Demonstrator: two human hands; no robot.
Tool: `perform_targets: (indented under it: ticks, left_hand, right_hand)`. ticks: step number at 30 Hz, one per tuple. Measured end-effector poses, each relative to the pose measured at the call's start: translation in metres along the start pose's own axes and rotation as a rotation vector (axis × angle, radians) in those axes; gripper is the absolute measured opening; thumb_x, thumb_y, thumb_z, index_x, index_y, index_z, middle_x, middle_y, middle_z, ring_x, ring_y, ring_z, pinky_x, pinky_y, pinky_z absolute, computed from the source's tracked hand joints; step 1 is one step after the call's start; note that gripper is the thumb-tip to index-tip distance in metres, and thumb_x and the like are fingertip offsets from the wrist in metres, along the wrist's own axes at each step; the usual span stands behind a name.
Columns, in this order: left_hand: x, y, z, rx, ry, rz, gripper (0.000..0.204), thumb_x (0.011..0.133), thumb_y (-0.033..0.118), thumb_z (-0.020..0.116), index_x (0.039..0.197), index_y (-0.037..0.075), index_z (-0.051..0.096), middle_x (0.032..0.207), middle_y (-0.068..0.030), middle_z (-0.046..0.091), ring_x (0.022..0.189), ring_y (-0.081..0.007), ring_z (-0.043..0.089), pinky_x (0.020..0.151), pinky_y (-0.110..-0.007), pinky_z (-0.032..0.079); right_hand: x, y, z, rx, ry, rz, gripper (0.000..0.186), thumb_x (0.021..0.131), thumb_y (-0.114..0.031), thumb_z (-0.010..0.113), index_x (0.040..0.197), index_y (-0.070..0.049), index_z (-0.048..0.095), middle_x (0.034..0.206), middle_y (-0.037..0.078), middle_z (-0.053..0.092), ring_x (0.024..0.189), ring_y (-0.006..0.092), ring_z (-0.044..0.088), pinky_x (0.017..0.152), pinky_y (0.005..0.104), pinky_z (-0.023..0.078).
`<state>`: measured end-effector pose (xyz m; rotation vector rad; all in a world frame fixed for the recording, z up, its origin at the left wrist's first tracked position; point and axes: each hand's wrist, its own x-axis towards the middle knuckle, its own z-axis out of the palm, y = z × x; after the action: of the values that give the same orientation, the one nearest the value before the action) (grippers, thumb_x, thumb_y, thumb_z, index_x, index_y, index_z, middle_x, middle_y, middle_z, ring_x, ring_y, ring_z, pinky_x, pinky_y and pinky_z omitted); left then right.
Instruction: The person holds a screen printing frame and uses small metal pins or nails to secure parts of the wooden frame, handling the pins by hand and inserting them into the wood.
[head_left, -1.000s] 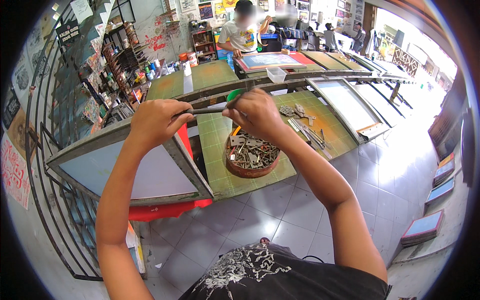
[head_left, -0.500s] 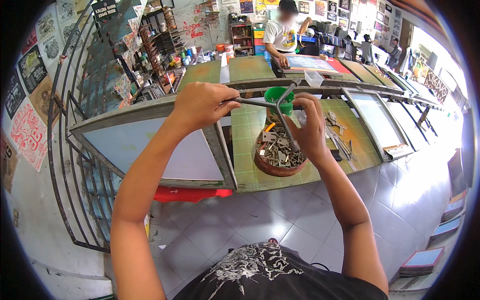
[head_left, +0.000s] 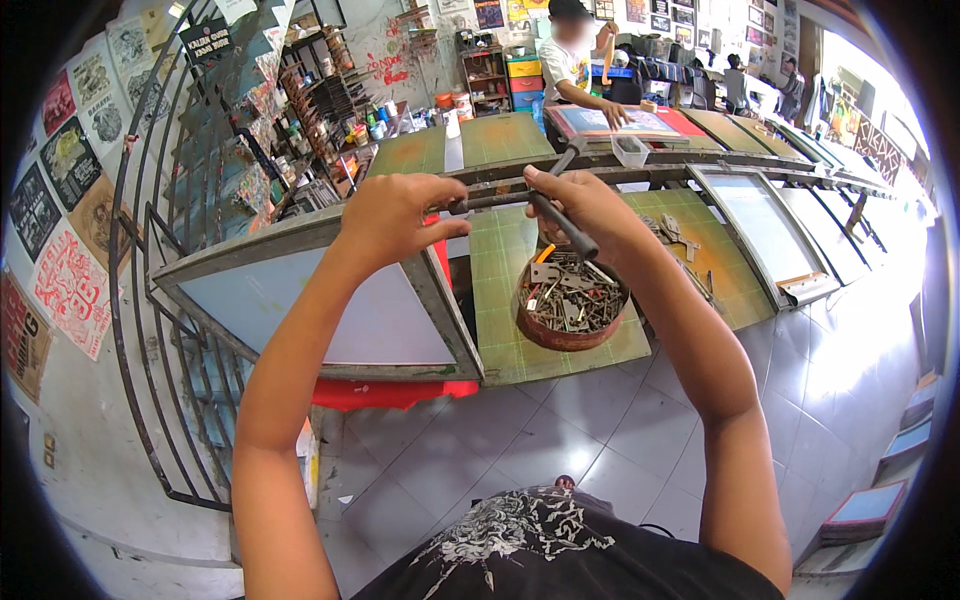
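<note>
A dark three-armed socket wrench [head_left: 497,201] is held up over the work table. My right hand [head_left: 590,208] grips it near the joint where its arms meet. One socket end points toward my left hand [head_left: 395,215], whose thumb and fingers stand apart around that end. Whether the left fingers touch it is hard to see. Below the wrench sits a round reddish tin [head_left: 562,345] full of screws, bolts and flat metal plates. Something orange-yellow sticks up at the tin's back rim.
To the left a framed screen [head_left: 320,300] leans tilted over a red cloth [head_left: 400,393]. Metal hinge clamps [head_left: 680,235] lie on the green board [head_left: 505,365]. Another framed screen [head_left: 755,235] rests at right. Across the rail a person [head_left: 570,70] works beside a clear plastic container [head_left: 630,150].
The left fingers have opened from their pinch on the wrench end. My right hand has moved left and closed round the wrench joint, which now hides the green bucket. The co-worker's hand has moved right.
</note>
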<state>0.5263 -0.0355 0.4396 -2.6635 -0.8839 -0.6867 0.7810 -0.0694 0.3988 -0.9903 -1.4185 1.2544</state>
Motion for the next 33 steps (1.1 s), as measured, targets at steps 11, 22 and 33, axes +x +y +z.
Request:
perform_targets:
  ticks: [11, 22, 33]
  left_hand:
    - [0.001, -0.005, 0.006, 0.031, 0.034, 0.015, 0.026, 0.081, 0.033, 0.072, 0.100, 0.015, 0.072, 0.092, -0.0055, 0.072, 0.074, -0.0268, 0.068, 0.064, -0.037, 0.052]
    - [-0.001, -0.008, 0.006, 0.054, 0.031, 0.050, 0.028, 0.084, 0.038, 0.068, 0.099, 0.015, 0.072, 0.092, -0.0062, 0.072, 0.073, -0.0272, 0.068, 0.063, -0.037, 0.053]
    - [0.003, -0.003, 0.004, 0.022, 0.035, 0.032, 0.027, 0.085, 0.036, 0.067, 0.098, 0.013, 0.072, 0.090, -0.0065, 0.071, 0.075, -0.0283, 0.067, 0.065, -0.038, 0.053]
  right_hand:
    - [-0.027, 0.034, 0.002, -0.826, 0.500, -0.896, 0.013, 0.081, -0.013, 0.068, 0.090, -0.004, 0.067, 0.079, 0.011, 0.064, 0.076, 0.0282, 0.062, 0.069, 0.0359, 0.049]
    - [-0.003, 0.011, 0.000, 0.053, -0.110, -0.036, 0.056, 0.100, -0.047, 0.047, 0.065, -0.005, 0.059, 0.052, 0.002, 0.052, 0.047, 0.0098, 0.048, 0.048, 0.0237, 0.037]
    - [-0.016, 0.027, -0.004, -0.923, 0.440, -1.055, 0.025, 0.080, -0.017, 0.074, 0.100, -0.004, 0.067, 0.090, 0.011, 0.067, 0.086, 0.0309, 0.063, 0.073, 0.0412, 0.051]
